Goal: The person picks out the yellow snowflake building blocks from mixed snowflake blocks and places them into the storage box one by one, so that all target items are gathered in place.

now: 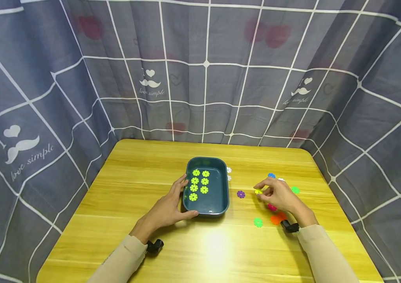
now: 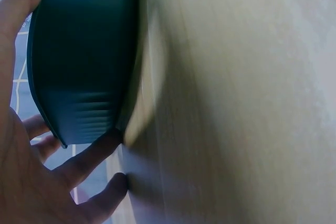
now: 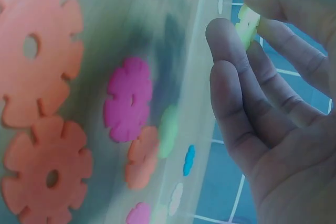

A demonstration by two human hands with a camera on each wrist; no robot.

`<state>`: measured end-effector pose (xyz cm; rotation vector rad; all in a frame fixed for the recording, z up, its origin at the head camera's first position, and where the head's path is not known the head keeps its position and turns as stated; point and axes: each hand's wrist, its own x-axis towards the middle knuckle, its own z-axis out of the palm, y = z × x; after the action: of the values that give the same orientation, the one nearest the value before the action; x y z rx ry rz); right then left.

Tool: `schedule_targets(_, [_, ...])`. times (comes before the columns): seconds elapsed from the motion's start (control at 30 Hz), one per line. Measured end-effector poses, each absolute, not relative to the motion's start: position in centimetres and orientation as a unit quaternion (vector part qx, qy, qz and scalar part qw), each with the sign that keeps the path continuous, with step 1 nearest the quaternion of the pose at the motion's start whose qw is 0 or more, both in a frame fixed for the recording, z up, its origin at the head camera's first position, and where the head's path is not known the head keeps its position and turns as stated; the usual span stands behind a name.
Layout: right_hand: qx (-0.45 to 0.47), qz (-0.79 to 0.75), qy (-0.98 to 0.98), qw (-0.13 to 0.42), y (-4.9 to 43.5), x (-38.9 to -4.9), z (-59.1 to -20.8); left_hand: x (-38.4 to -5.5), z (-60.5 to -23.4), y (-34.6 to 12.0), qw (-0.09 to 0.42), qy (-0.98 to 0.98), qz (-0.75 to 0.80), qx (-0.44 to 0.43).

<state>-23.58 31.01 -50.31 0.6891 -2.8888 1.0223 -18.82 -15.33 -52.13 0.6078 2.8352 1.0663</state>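
Note:
A dark teal tray (image 1: 216, 190) stands on the wooden table, with several yellow-green notched flower discs (image 1: 204, 181) lying in its left half in two columns. My left hand (image 1: 166, 208) holds the tray's near left corner, thumb at the near rim and fingers along the left wall. Its fingertips also show against the tray's outer side in the left wrist view. To the right, my right hand (image 1: 279, 194) pinches a yellow flower disc (image 3: 247, 26) between thumb and fingertips, raised over the table in the right wrist view.
Loose flower discs lie around my right hand: a purple disc (image 1: 240, 194), a green disc (image 1: 258, 222), orange discs (image 1: 278, 217), a pink disc (image 3: 128, 99) and a blue disc (image 1: 271, 175). White discs (image 1: 229, 170) sit beside the tray's right wall. A grey checked curtain (image 1: 186, 78) surrounds the table.

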Motion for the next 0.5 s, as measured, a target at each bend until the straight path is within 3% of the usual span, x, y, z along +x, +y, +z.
schedule_targets(0.5, [0.242,0.333,-0.911,-0.01,29.9,-23.4,-49.5,-18.8,-52.2,-15.3,0.022,0.916,0.347,0.2])
